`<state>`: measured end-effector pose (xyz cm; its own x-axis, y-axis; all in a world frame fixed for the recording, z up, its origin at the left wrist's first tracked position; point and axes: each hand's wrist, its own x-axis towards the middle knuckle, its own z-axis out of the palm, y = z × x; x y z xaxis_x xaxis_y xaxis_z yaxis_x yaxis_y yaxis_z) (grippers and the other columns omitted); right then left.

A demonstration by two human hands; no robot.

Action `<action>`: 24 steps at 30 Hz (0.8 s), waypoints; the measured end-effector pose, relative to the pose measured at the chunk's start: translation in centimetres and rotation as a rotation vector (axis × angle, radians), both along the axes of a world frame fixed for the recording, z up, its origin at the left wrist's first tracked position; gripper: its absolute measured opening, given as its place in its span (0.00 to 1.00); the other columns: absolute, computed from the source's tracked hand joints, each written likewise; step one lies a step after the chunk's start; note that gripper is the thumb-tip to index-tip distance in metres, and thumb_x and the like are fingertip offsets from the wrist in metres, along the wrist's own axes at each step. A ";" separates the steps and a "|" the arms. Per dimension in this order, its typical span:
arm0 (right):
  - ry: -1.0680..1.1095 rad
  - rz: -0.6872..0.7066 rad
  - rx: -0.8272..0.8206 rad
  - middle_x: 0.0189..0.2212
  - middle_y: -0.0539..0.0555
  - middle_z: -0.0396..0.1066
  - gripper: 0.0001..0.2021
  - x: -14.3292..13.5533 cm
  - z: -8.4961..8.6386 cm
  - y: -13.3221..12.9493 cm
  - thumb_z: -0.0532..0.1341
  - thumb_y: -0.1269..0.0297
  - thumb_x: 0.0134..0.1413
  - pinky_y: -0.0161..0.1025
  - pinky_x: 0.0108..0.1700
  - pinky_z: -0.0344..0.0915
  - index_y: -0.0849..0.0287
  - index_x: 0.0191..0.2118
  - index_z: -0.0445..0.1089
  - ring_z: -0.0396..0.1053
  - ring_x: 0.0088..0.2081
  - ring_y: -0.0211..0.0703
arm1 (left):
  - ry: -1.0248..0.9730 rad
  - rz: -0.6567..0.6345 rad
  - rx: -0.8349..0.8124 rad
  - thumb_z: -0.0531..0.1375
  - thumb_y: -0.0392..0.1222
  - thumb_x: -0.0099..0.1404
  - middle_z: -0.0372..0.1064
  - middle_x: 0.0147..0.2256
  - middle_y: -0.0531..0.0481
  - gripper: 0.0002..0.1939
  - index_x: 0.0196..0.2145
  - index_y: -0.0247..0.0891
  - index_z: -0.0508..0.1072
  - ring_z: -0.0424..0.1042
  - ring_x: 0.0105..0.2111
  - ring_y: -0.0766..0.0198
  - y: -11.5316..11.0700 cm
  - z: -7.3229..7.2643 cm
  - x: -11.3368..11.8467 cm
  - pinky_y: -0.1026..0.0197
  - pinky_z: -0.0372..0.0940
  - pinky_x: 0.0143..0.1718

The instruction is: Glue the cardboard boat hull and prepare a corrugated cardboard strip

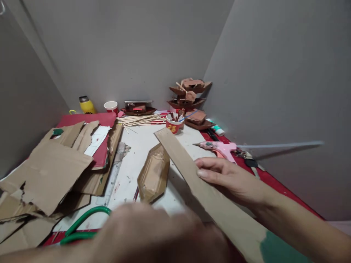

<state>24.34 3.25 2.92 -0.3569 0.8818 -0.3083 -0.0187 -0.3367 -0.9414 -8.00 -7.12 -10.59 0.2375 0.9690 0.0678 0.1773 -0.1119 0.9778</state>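
Note:
My right hand point(222, 179) pinches a long cardboard strip point(197, 182) along its right edge, thumb on top. The strip slants from the table's middle down to the lower right, where a green patch covers part of it. In the near foreground my left hand point(153, 233) is smeared by motion, and its fingers cannot be made out. It overlaps the green-handled scissors point(82, 221) in the picture; whether it touches them I cannot tell. Beyond the hands, a small boat-shaped cardboard tray point(153, 175) lies on the white board point(131, 135).
Torn cardboard sheets point(55, 164) pile up at left, beside a clear ruler point(112, 182). A pink glue gun point(219, 147) with a long glue stick lies at right. Behind are wooden sticks point(142, 119), a paper cup point(174, 124), brown model boats point(189, 98) and a yellow bottle point(87, 106).

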 end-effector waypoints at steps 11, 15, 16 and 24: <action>-0.098 -0.066 0.021 0.27 0.51 0.73 0.18 0.1 -0.5 1.3 0.70 0.51 0.41 0.34 0.29 0.62 0.60 0.33 0.73 0.68 0.26 0.38 | 0.976 -0.084 0.145 0.56 0.43 0.58 0.76 0.33 0.36 0.13 0.37 0.36 0.76 0.75 0.35 0.46 16.3 13.4 7.2 0.54 0.64 0.34; -0.103 -0.019 0.092 0.26 0.49 0.70 0.19 -0.9 -0.7 1.1 0.70 0.49 0.38 0.35 0.31 0.61 0.60 0.30 0.72 0.65 0.27 0.37 | 0.940 0.026 0.167 0.55 0.38 0.57 0.76 0.33 0.36 0.11 0.35 0.36 0.76 0.74 0.36 0.45 16.7 12.7 6.0 0.54 0.63 0.36; -0.113 0.000 0.118 0.25 0.49 0.70 0.19 -1.0 -0.8 1.0 0.70 0.49 0.39 0.35 0.32 0.60 0.60 0.30 0.72 0.64 0.27 0.37 | 0.931 0.079 0.172 0.55 0.38 0.57 0.76 0.33 0.36 0.12 0.36 0.35 0.76 0.74 0.36 0.45 16.9 13.3 5.7 0.53 0.62 0.37; -0.106 0.136 0.334 0.30 0.49 0.71 0.15 -0.2 -0.5 0.3 0.66 0.51 0.49 0.35 0.34 0.59 0.59 0.35 0.72 0.66 0.31 0.38 | 0.352 0.220 0.100 0.49 0.50 0.68 0.71 0.47 0.36 0.23 0.55 0.35 0.64 0.74 0.34 0.57 11.2 18.4 5.1 0.58 0.66 0.31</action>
<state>24.19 3.54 2.42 -0.4596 0.8865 -0.0536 0.1084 -0.0039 -0.9941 -2.93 4.12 7.76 0.0517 0.9919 0.1157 0.5285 -0.1255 0.8396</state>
